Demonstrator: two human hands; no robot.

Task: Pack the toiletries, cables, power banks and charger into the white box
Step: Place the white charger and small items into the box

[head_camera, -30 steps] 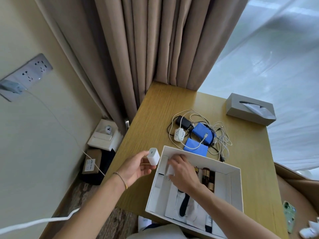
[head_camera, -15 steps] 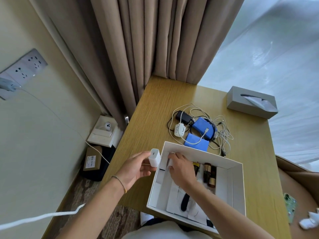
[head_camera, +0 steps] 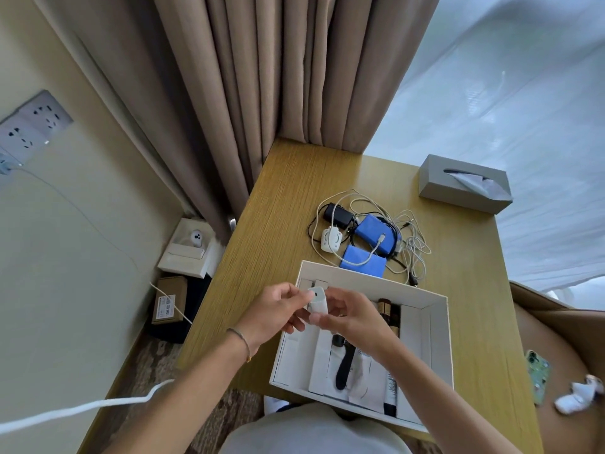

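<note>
My right hand had come up out of the white box to meet my left hand; both grips were now pinched on the smooth, rounded white charger above the box's left edge, so I judged it unpacked yet. Beyond the box lay tangled cables and matte blue power banks on the grained wood tabletop.

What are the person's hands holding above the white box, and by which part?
A white charger, gripped by its sides between the fingers of the left hand and right hand.
</note>
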